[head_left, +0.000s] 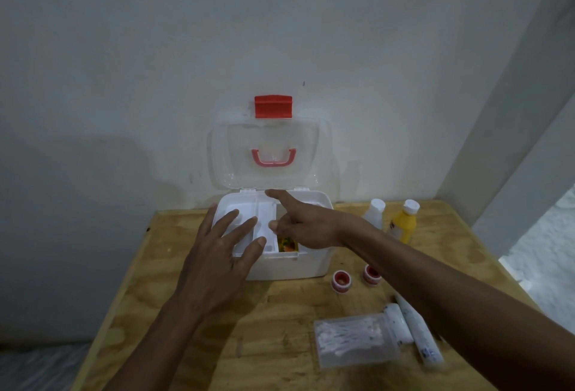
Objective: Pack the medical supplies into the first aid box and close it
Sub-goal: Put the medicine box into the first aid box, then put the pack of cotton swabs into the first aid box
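Note:
The white first aid box (298, 266) stands open on the wooden table, its clear lid (270, 141) leaning back against the wall with a red latch (273, 106) on top. A white inner tray (264, 219) sits in the box, and colourful items (287, 243) show beside it. My left hand (217, 253) hovers over the tray's left side, fingers spread, holding nothing. My right hand (295, 222) reaches over the box with the index finger stretched toward the hinge and nothing in it. To the right lie two red tape rolls (340, 281), a bag of cotton swabs (354, 341), two white tubes (417, 334) and two bottles (401, 222).
The table (199, 344) stands against a white wall, with a wall corner at the right. The white bottle (375, 213) and the yellow bottle stand upright at the table's back right. Floor shows beyond the table's left edge.

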